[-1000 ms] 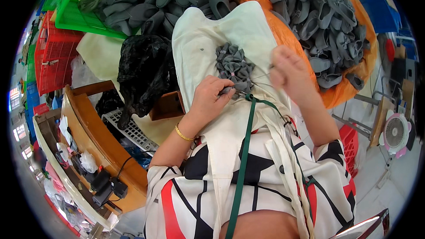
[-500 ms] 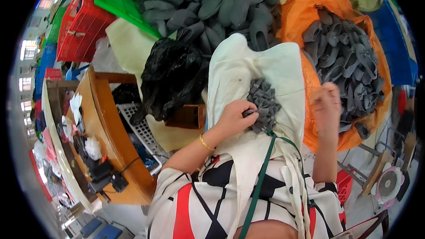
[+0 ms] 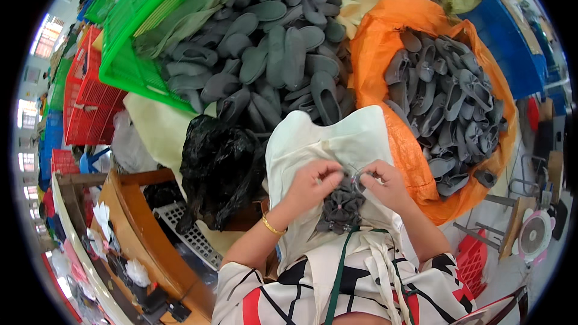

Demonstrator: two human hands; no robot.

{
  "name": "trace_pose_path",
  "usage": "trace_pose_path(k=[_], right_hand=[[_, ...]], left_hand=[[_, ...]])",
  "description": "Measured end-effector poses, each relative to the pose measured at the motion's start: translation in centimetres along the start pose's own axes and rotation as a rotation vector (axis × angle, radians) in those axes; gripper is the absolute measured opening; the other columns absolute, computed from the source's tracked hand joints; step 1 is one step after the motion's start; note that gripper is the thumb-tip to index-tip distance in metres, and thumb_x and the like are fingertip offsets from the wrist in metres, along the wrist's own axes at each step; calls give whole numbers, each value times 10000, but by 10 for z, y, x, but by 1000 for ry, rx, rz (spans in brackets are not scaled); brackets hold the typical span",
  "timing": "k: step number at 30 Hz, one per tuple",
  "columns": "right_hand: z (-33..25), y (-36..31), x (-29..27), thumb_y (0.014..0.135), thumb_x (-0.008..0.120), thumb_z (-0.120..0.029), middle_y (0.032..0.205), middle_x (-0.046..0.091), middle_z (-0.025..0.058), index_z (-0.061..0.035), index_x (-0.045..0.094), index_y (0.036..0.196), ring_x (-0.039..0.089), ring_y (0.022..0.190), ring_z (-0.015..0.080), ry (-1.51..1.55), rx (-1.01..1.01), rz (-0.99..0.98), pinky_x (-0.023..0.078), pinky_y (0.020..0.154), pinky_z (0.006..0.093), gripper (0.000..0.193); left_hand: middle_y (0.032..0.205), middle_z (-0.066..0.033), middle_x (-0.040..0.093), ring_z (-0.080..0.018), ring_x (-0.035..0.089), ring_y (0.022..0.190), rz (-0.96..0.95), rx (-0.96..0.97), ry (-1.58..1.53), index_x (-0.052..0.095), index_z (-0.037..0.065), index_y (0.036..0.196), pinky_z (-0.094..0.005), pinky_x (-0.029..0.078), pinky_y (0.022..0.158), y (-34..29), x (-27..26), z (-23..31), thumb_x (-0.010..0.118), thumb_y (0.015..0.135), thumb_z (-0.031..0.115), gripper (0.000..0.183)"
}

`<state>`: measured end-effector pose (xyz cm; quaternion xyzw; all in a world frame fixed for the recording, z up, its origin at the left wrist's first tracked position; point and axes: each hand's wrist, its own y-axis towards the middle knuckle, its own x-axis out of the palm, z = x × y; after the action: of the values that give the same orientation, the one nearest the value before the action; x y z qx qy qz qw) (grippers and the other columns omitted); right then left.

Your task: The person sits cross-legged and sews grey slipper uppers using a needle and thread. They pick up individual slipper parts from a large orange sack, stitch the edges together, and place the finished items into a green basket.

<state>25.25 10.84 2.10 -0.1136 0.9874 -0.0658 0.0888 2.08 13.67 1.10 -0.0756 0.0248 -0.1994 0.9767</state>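
Observation:
A cluster of small grey fabric bows (image 3: 342, 206) rests on the white apron (image 3: 288, 155) over my lap. Just above its far side, my left hand (image 3: 312, 185) pinches a small grey fabric piece between thumb and fingertips. Close beside it, my right hand (image 3: 386, 185) is closed in a pinch. Something thin and pale, like thread, shows between the two hands, but what the right fingertips hold is too small to make out. A dark green strap (image 3: 343, 271) runs down from the cluster over my patterned clothing.
A green crate (image 3: 129, 66) beside a heap of grey slip-on shoes (image 3: 265, 60) stands ahead. To the right, an orange sack (image 3: 376, 42) holds more shoes. A black plastic bag (image 3: 220, 174) and a wooden table (image 3: 147, 235) are at left; a fan (image 3: 533, 236) stands far right.
My right hand has come in from the right, beside the orange sack, to meet my left hand. The left has lifted from the cluster's side to its far edge. The view has tilted up.

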Motion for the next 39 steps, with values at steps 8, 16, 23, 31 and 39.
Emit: trace_pose_path(k=[8, 16, 23, 31, 39], right_hand=[[54, 31, -8, 957, 654, -178, 855, 618, -37, -44, 654, 975, 569, 775, 44, 426, 268, 263, 481, 698, 223, 135], [49, 21, -15, 946, 667, -145, 858, 625, -15, -23, 675, 981, 561, 761, 38, 256, 172, 346, 467, 675, 212, 127], [49, 18, -17, 940, 666, -121, 856, 623, 1, -17, 679, 964, 576, 755, 58, 249, 133, 392, 480, 667, 230, 107], [61, 10, -13, 933, 680, -146, 830, 640, -8, -21, 683, 959, 569, 720, 48, 334, 64, 409, 471, 643, 229, 128], [66, 11, -13, 959, 647, -187, 854, 632, -6, -17, 661, 977, 570, 731, 57, 381, 5, 330, 477, 653, 232, 172]], left_hand=[[903, -14, 665, -106, 604, 804, 386, -280, -623, 678, 42, 1070, -228, 466, 722, 224, -12, -76, 681, 877, 118, 208], [1174, -119, 638, -235, 611, 1045, 631, -742, -494, 615, 5, 1206, -362, 487, 882, 321, 14, -243, 725, 853, 222, 428], [1253, -127, 616, -276, 587, 1112, 591, -550, -1012, 582, -18, 1246, -399, 449, 997, 333, 5, -231, 674, 922, 318, 475], [1034, -71, 657, -171, 628, 941, 205, 134, -842, 606, 11, 1083, -314, 510, 874, 274, -14, -52, 661, 893, 57, 203], [950, -22, 628, -73, 567, 823, 402, 111, -46, 578, -55, 1163, -214, 452, 733, 44, -23, 75, 610, 810, -49, 355]])
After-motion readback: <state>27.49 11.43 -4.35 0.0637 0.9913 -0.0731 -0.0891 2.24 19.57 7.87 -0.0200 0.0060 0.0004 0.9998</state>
